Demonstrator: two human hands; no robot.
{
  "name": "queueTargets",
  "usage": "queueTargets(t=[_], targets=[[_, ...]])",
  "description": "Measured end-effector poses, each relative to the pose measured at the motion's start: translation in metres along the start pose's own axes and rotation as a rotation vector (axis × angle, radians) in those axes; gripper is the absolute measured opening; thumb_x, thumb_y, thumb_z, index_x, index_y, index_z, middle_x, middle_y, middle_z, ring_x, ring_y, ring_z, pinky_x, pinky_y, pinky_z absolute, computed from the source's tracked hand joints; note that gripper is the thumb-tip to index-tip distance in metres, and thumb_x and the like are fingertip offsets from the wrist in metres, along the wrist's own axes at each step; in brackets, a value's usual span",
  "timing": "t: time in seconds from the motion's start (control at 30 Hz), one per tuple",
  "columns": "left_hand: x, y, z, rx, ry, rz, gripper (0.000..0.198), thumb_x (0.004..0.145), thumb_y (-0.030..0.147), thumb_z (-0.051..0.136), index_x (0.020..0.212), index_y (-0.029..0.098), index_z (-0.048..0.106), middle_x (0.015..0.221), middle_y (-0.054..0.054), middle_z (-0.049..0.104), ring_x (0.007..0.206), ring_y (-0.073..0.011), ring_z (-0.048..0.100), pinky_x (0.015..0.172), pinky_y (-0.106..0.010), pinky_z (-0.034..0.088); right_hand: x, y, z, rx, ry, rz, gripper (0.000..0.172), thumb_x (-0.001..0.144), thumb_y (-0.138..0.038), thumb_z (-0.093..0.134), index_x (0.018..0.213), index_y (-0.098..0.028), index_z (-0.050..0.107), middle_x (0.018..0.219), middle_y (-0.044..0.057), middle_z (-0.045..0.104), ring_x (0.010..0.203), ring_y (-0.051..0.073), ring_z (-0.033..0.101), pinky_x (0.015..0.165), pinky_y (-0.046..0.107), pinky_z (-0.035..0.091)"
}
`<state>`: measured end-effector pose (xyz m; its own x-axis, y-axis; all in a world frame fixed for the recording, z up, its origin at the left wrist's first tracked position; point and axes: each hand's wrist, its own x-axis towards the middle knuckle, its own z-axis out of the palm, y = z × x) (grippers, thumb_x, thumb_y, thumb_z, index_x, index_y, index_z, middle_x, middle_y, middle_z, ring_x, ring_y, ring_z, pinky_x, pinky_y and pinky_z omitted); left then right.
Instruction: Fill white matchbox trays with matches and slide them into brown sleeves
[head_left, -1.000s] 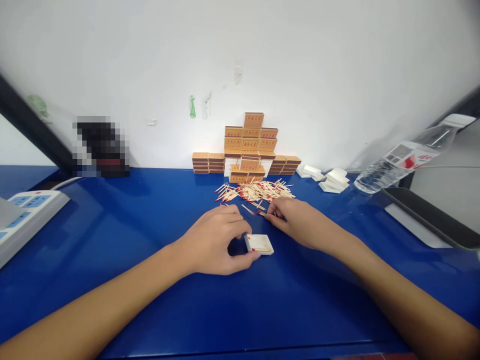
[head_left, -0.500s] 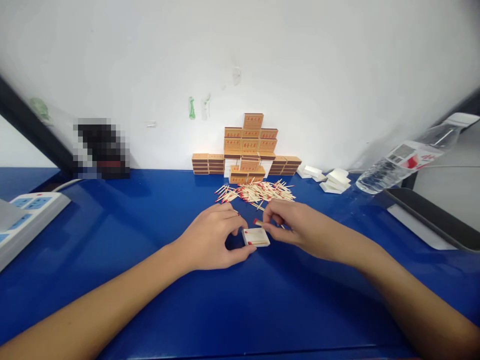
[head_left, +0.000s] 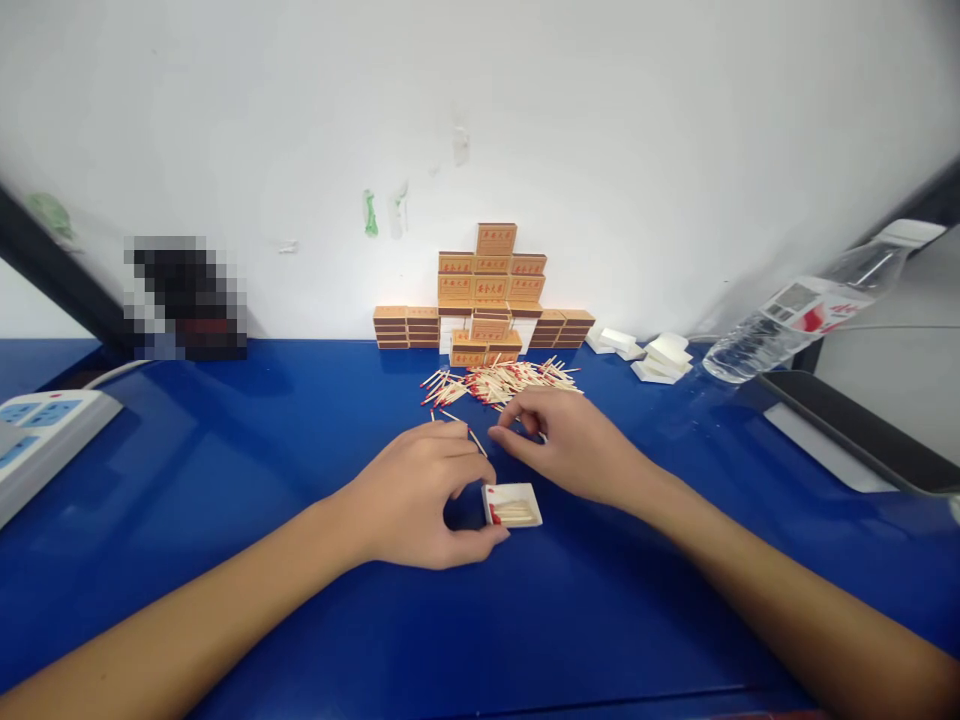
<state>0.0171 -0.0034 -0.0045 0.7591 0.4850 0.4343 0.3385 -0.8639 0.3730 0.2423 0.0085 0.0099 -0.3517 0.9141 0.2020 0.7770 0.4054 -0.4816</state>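
Observation:
My left hand [head_left: 431,495] holds a small white matchbox tray [head_left: 525,492] between thumb and fingers on the blue table. Several matches [head_left: 515,514] lie inside the tray, red heads toward my left hand. Behind the tray hovers my right hand [head_left: 555,440], thumb and forefinger slightly apart with nothing visible between their tips; its other fingers are curled and partly hidden. Just beyond it spreads a loose pile of red-tipped matches [head_left: 517,380]. A few stray matches [head_left: 477,441] lie between the pile and my left hand.
Stacked orange matchboxes [head_left: 491,290] stand against the wall. To their right are white empty trays [head_left: 664,358], a tilted plastic bottle [head_left: 806,305] and a dark phone-like slab [head_left: 855,430]. A power strip [head_left: 60,440] and a pixelated dark object [head_left: 191,300] are on the left.
The matches my right hand pinched are out of its fingertips, and more matches lie in the tray. That hand has moved away from the tray toward the pile. My left hand keeps its hold.

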Motion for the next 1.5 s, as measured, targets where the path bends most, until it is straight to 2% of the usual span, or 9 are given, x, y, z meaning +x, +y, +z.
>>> queueTargets(t=[0.13, 0.3, 0.43, 0.6, 0.8, 0.93, 1.07, 1.3, 1.5], targets=[[0.000, 0.004, 0.002, 0.014, -0.029, 0.007, 0.023, 0.081, 0.039, 0.076, 0.091, 0.019, 0.073, 0.069, 0.000, 0.063, 0.066, -0.0177, 0.055, 0.066, -0.034, 0.045, 0.008, -0.007, 0.015, -0.035, -0.052, 0.051, 0.013, 0.089, -0.032, 0.073, 0.085, -0.019, 0.070, 0.084, 0.003, 0.068, 0.075, 0.016, 0.057, 0.066, 0.029, 0.038], [0.001, -0.002, 0.002, 0.027, -0.031, -0.038, 0.023, 0.082, 0.040, 0.077, 0.092, 0.019, 0.075, 0.066, 0.001, 0.062, 0.063, -0.0166, 0.053, 0.067, -0.034, 0.046, 0.007, -0.003, 0.003, -0.107, -0.143, 0.076, 0.012, 0.091, -0.019, 0.064, 0.080, -0.019, 0.069, 0.084, 0.004, 0.069, 0.074, 0.016, 0.058, 0.066, 0.029, 0.037], [0.001, -0.003, 0.001, 0.027, -0.025, -0.051, 0.023, 0.084, 0.040, 0.076, 0.092, 0.019, 0.075, 0.066, 0.001, 0.061, 0.061, -0.0156, 0.053, 0.072, -0.035, 0.047, 0.008, 0.012, -0.005, -0.159, -0.082, 0.074, 0.013, 0.095, -0.022, 0.062, 0.084, -0.019, 0.068, 0.087, 0.005, 0.069, 0.074, 0.016, 0.057, 0.068, 0.029, 0.037], [0.001, -0.002, 0.001, 0.035, -0.032, -0.056, 0.024, 0.086, 0.042, 0.075, 0.092, 0.019, 0.074, 0.067, 0.002, 0.061, 0.062, -0.0157, 0.054, 0.076, -0.036, 0.049, 0.010, 0.024, 0.001, -0.185, -0.003, 0.057, 0.015, 0.095, -0.033, 0.067, 0.095, -0.019, 0.063, 0.091, 0.005, 0.067, 0.076, 0.017, 0.055, 0.068, 0.030, 0.037], [0.000, -0.003, 0.001, 0.053, -0.037, -0.050, 0.025, 0.085, 0.042, 0.076, 0.092, 0.019, 0.075, 0.066, 0.001, 0.061, 0.063, -0.0168, 0.054, 0.069, -0.035, 0.045, 0.011, 0.027, 0.002, -0.197, 0.003, 0.066, 0.017, 0.095, -0.036, 0.066, 0.091, -0.019, 0.063, 0.092, 0.006, 0.067, 0.077, 0.018, 0.056, 0.069, 0.030, 0.039], [0.000, -0.004, 0.001, 0.059, -0.042, -0.059, 0.025, 0.084, 0.043, 0.076, 0.090, 0.019, 0.075, 0.067, 0.000, 0.060, 0.065, -0.0180, 0.054, 0.066, -0.034, 0.042, 0.014, 0.021, 0.000, -0.209, 0.003, 0.137, 0.029, 0.097, -0.045, 0.063, 0.082, -0.021, 0.064, 0.084, 0.005, 0.067, 0.073, 0.018, 0.056, 0.065, 0.031, 0.036], [0.001, -0.005, 0.002, 0.043, -0.036, -0.046, 0.025, 0.084, 0.042, 0.076, 0.092, 0.019, 0.075, 0.067, 0.001, 0.061, 0.065, -0.0173, 0.054, 0.065, -0.034, 0.042, 0.023, 0.015, 0.001, -0.268, 0.005, 0.260, 0.050, 0.102, -0.051, 0.052, 0.061, -0.022, 0.054, 0.063, 0.003, 0.060, 0.059, 0.017, 0.051, 0.058, 0.032, 0.029], [-0.001, -0.005, 0.002, 0.044, -0.041, -0.048, 0.025, 0.085, 0.042, 0.076, 0.093, 0.018, 0.076, 0.067, 0.000, 0.061, 0.065, -0.0176, 0.053, 0.065, -0.034, 0.042, 0.031, 0.023, -0.002, -0.254, -0.034, 0.284, 0.022, 0.084, -0.027, 0.065, 0.063, -0.021, 0.062, 0.059, 0.002, 0.064, 0.057, 0.017, 0.057, 0.056, 0.031, 0.032], [0.000, -0.006, 0.001, 0.054, -0.048, -0.055, 0.026, 0.086, 0.043, 0.076, 0.094, 0.018, 0.076, 0.067, 0.000, 0.061, 0.066, -0.0175, 0.053, 0.066, -0.034, 0.042, 0.028, 0.023, -0.011, -0.236, -0.059, 0.223, 0.026, 0.087, -0.025, 0.063, 0.063, -0.021, 0.058, 0.060, 0.000, 0.062, 0.056, 0.015, 0.053, 0.057, 0.030, 0.032]])
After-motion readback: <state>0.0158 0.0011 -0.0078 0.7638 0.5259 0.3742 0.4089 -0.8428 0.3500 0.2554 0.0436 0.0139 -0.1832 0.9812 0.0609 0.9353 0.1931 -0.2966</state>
